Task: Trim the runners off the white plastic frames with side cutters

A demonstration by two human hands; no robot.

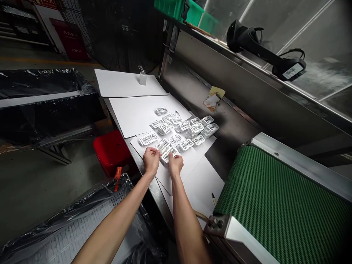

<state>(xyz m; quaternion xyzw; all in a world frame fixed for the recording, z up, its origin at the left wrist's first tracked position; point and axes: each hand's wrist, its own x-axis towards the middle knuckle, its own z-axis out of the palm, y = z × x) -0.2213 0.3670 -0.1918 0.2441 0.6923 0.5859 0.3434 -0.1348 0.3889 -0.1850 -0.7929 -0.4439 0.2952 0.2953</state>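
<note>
Pressing on a little white printed card [167,156], the right hand [175,164] has its grip clamped on it. The left hand [151,160] curls just beside it, its grip hard to tell. More cards [183,128] lie on white paper [196,161] on the steel surface [154,187].

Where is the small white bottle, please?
In the head view, the bottle stands on the farthest white sheet, near its far edge, left of the steel wall.

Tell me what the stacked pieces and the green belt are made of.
The stacked pieces look like matt white card or paper printed in black; too small to be sure. The green belt looks like dull rubber or PVC, with fine diagonal ribs.
</note>
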